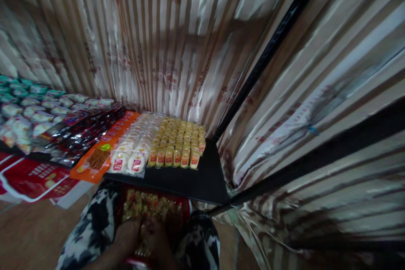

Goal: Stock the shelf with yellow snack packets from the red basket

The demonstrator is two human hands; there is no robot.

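Both my hands are low in the picture, between my knees in black-and-white patterned trousers [91, 228]. My left hand [128, 236] and my right hand [155, 236] rest side by side, fingers curled down into a red box of small wrapped snacks [148, 204]. The fingertips are dark and blurred, so what they grip is unclear. Just above the box is a black shelf [193, 181] holding rows of small yellow snack packs [179, 139] and white round packs with red labels [133, 149].
An orange packet [98, 158] and dark red glossy packets [79, 135] lie left of the white packs, with teal and white packets [28, 101] further left. A red-and-white carton [31, 179] sits on the brown floor. Striped shiny sheeting [164, 50] lines the back and right side.
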